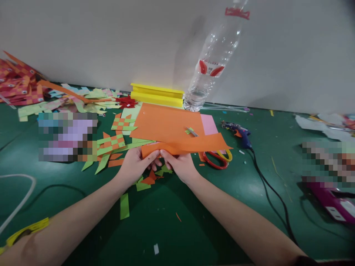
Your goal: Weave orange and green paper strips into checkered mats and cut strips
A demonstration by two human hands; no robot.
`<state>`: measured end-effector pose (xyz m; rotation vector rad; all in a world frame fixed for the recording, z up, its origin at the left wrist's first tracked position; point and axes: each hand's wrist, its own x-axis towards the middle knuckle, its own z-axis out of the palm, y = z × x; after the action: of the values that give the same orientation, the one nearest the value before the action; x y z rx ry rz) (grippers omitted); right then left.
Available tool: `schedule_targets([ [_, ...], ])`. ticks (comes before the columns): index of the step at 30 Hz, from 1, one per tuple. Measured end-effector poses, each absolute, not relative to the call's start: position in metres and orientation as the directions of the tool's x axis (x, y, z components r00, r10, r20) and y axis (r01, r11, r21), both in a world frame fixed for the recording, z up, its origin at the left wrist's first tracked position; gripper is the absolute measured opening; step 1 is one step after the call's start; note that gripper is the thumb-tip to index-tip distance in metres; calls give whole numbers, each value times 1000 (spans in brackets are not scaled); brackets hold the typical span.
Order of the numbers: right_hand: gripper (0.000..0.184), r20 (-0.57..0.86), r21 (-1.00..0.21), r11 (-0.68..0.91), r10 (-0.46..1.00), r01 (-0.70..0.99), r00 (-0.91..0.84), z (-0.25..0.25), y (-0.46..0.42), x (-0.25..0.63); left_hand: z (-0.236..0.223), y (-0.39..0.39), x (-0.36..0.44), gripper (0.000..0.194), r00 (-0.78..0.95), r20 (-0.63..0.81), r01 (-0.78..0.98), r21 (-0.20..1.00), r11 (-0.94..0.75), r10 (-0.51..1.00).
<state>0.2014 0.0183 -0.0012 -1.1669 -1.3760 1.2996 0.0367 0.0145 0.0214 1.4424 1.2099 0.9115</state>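
A long strip of orange paper (191,146) is pinched between my two hands, its free end stretching off to the right. My left hand (138,160) grips its left part, thumb on top. Right beside it, my right hand (177,162) closes on the strip's lower edge, and the thumbs almost touch. Behind the strip lies a larger orange sheet (169,120) over a pink sheet (209,125). To the left are woven green-and-orange paper pieces (111,145). Scissors with red and yellow handles (219,162) lie just right of my right hand, their blades hidden.
A clear bottle (209,70) stands against the wall beside a folded yellow piece (156,95). The blue glue gun (242,136) trails a black cable on the right. Paper scraps (142,184) lie below my hands; woven red-orange pieces (22,85) are piled at far left.
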Motion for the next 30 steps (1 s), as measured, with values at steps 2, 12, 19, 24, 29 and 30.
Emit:
schedule_targets([
  [2,34,-9,-996,5,986,85,-168,0,18,201,21,15,36,30,224,-47,205,979,0,973],
  [12,34,17,-999,24,987,39,-162,-2,17,201,22,17,36,26,285,-40,186,982,-14,958],
  [19,45,3,-988,22,993,156,-119,2,12,199,26,15,37,27,277,-3,276,958,-76,961],
  [24,43,40,-985,60,991,163,-124,2,12,199,26,15,37,26,279,38,281,952,-120,959],
  [29,42,52,-980,82,985,179,-162,5,9,201,29,10,35,26,288,78,300,939,-167,955],
  [30,42,55,-978,86,985,190,-166,6,7,201,30,8,35,27,287,87,315,932,-180,954],
])
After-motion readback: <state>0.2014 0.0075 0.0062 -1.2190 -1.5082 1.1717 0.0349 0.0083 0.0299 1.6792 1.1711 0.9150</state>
